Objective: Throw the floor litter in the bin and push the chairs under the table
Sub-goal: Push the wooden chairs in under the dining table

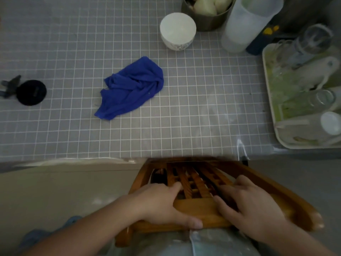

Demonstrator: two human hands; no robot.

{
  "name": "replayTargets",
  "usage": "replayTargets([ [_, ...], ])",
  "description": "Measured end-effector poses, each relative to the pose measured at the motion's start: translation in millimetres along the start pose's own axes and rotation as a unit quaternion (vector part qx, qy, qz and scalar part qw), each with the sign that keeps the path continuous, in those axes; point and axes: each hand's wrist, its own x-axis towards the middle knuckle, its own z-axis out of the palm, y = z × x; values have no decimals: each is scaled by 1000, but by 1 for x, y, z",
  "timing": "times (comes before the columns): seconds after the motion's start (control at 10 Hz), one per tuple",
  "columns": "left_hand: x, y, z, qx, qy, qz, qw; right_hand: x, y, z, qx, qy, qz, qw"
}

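A brown wooden chair (195, 183) with a slatted back stands right below me, its seat hidden beneath the edge of the table (203, 117), which has a grey checked cover. My left hand (162, 204) grips the top rail of the chair back, thumb on the near side. My right hand (254, 206) rests on the same rail, fingers reaching over the slats. No litter and no bin are in sight.
On the table lie a crumpled blue cloth (132, 88), a white bowl (178, 31), a metal pot (206, 13), a translucent jug (249, 23), a black round lid (31, 92) and a tray (273, 108) with glasses at the right. Beige floor (55, 191) shows at the left.
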Motion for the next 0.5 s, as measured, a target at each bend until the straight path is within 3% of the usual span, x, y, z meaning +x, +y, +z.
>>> replayTargets([
  [0.3, 0, 5, 3, 55, 39, 7, 998, -4, 10, 13, -11, 51, -27, 998],
  [0.5, -11, 13, 3, 224, 97, 46, 969, -9, 6, 6, -25, 54, -17, 998],
])
